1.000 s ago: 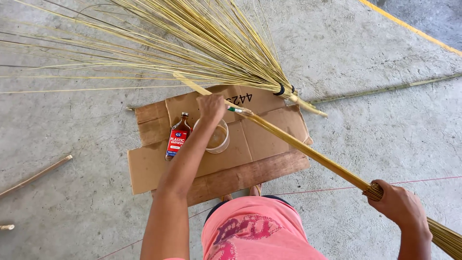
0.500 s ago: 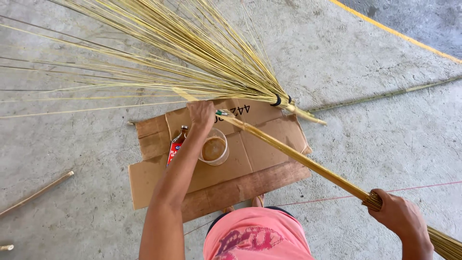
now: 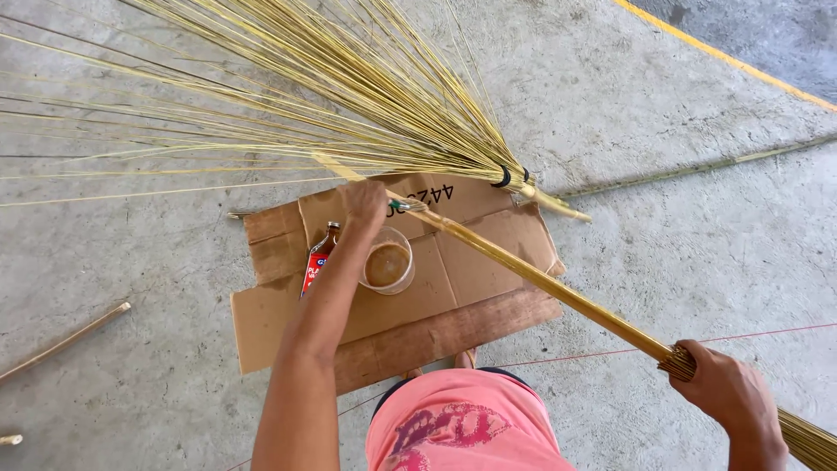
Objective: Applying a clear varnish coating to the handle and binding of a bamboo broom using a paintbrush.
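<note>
My left hand (image 3: pixel 362 201) grips a small brush (image 3: pixel 408 206) with a green handle, its bristles resting on the upper end of a long yellow wooden stick (image 3: pixel 558 292). The stick slants from the middle of the view down to the lower right. There my right hand (image 3: pixel 728 397) is closed around it, next to a bundle of thin straws (image 3: pixel 806 440) at its end. Just below my left hand, a clear plastic cup (image 3: pixel 388 264) of brown liquid stands beside a small bottle (image 3: pixel 317 259) with a red label. Both stand on flattened cardboard (image 3: pixel 488 262).
A fan-shaped broom of thin yellow straws (image 3: pixel 349 96), tied with black bands (image 3: pixel 506 177), lies across the top on the concrete floor. A loose stick (image 3: pixel 65 342) lies at the left. A thin pole (image 3: pixel 697 166) and a yellow floor line (image 3: pixel 724 57) are at the right.
My left hand with the brush has shifted slightly along the upper end of the stick. The cup now shows fully below it. My right hand keeps its grip.
</note>
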